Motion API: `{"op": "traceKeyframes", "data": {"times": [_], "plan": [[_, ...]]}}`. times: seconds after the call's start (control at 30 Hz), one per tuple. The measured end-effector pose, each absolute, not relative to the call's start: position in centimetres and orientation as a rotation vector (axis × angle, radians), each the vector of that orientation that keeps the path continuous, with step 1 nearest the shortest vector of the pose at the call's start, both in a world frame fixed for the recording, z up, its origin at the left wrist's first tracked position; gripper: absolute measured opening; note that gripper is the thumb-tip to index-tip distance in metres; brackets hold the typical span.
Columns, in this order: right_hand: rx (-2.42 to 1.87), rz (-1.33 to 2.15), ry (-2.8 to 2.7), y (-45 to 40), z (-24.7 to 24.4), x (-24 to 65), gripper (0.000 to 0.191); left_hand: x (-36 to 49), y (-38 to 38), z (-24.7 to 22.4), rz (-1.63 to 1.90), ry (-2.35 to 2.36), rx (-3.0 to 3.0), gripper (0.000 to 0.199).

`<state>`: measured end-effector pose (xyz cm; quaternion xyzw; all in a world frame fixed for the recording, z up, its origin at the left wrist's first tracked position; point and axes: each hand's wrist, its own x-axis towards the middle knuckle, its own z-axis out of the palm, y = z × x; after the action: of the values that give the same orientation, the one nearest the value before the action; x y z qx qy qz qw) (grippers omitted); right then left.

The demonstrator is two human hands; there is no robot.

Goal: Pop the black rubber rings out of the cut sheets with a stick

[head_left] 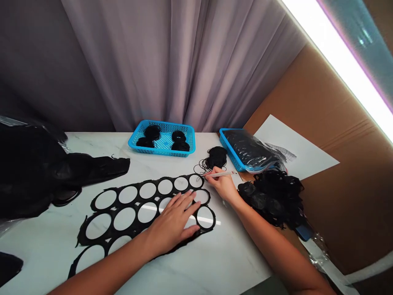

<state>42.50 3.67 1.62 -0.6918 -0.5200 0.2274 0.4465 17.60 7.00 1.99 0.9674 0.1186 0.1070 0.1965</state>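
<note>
A black rubber-like sheet (139, 201) with rows of large round holes lies flat on the white table. My left hand (176, 217) rests palm down on it with the fingers spread. My right hand (223, 186) pinches a slim white pen-like tool (221, 174), whose thin tip reaches the hole at the sheet's far right corner. Just beyond that hand sits a bundle of thin black rings (217, 157), with some loose rings trailing from its left side. My left hand and forearm hide part of the sheet.
At the back stands a blue basket (161, 151) with several bundles of black rings. A second blue basket (233, 153) holds a clear bag of black pieces (248, 147). Black scraps (276, 196) pile up at right, beside cardboard (346, 184). Black sheets (30, 172) bulge at left.
</note>
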Motion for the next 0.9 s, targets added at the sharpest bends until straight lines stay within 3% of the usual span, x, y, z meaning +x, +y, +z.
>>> {"op": "traceKeyframes", "data": {"times": [0.2,0.5,0.77,0.9], "plan": [[-1.62,0.859,-1.317,3.6,1.1,40.0,0.013,18.5,8.2,0.7,0.249,0.378,2.794,0.054],[-1.592,0.801,-1.447,3.5,0.9,40.3,0.014,18.3,8.0,0.2,0.262,0.359,2.82,0.055],[-1.764,0.067,-2.209,3.8,1.0,40.4,0.009,18.3,8.0,-0.1,0.282,0.35,2.836,0.055],[-2.137,-0.346,-1.899,6.9,3.8,44.4,0.013,18.2,7.9,-0.4,0.353,0.352,2.805,0.053]]}}
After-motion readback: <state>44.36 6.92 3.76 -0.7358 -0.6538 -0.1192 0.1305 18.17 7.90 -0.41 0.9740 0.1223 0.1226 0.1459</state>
